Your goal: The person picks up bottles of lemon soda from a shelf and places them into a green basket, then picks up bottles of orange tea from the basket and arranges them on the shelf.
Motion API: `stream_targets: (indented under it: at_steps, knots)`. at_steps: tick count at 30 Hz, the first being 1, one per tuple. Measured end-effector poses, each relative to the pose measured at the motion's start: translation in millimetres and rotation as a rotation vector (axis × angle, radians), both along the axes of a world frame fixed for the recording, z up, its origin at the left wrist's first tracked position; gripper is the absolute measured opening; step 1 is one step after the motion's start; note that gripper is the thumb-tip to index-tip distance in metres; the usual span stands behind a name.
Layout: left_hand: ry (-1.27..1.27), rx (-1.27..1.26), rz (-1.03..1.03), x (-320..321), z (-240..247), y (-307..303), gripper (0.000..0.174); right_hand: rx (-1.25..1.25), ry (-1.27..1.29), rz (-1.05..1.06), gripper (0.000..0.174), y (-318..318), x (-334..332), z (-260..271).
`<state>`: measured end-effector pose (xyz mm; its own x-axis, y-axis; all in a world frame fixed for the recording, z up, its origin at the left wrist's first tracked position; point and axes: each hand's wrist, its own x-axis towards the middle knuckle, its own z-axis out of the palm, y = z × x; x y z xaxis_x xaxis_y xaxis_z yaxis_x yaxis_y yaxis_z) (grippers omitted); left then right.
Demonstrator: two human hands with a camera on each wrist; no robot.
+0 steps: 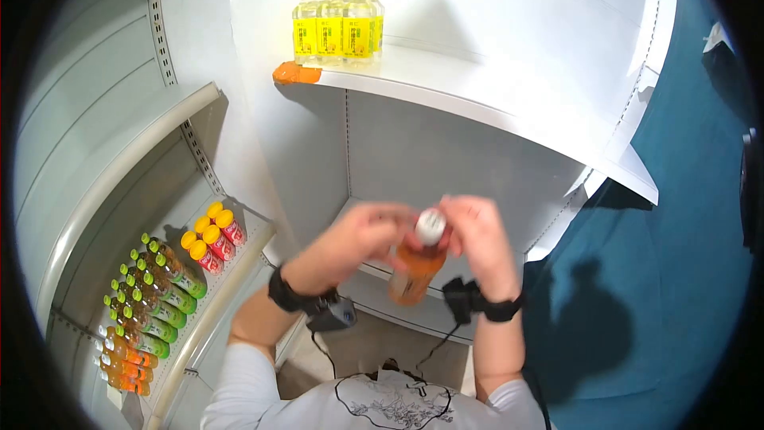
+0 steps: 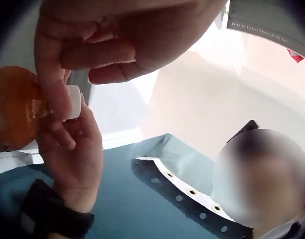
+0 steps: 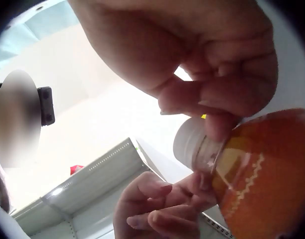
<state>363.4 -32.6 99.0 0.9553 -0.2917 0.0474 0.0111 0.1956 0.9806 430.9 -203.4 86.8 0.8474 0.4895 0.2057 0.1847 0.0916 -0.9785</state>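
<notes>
A bottle of orange drink (image 1: 412, 277) with a white cap (image 1: 430, 227) hangs in the air before the person's chest, cap end up toward the head camera. My left hand (image 1: 364, 232) pinches its neck from the left, fingers close below the cap in the left wrist view. From the other side my right hand (image 1: 479, 231) also pinches the neck, its curled fingers just under the cap in the right wrist view. The clear shoulder of the bottle (image 3: 271, 169) shows orange liquid inside.
Yellow-labelled bottles (image 1: 333, 36) stand on the upper white shelf (image 1: 477, 91), beside an orange object (image 1: 296, 73) at its edge. On the left shelf are red yellow-capped bottles (image 1: 231, 227), green-capped bottles (image 1: 167, 306) and orange drinks (image 1: 123, 370). A teal curtain (image 1: 621, 287) hangs right.
</notes>
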Motion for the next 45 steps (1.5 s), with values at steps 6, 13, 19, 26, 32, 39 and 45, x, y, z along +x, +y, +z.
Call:
stream_targets:
  at_steps: [6,13,19,26,32,39,45]
  knots:
    - [-0.181,0.095,0.232,45,129,6,0.033,-0.025,-0.345,-0.061,0.026,18,46,137]
    - [-0.397,0.248,0.337,86,217,14,0.025,-0.041,-0.36,-0.087,0.02,38,106,231]
    - [-0.348,0.242,0.228,123,250,39,0.024,-0.072,-0.324,-0.207,0.021,62,135,261]
    - [-0.304,0.184,0.291,150,254,44,0.024,-0.115,-0.335,-0.219,0.024,72,170,266]
    - [-0.332,0.246,0.395,166,257,40,0.018,-0.092,-0.266,-0.266,0.026,78,194,271]
    - [-0.326,0.268,0.424,196,244,44,0.014,0.005,-0.431,-0.402,0.02,97,206,238]
    - [-0.403,0.309,0.401,217,235,42,0.012,0.011,-0.504,-0.478,0.018,95,208,230]
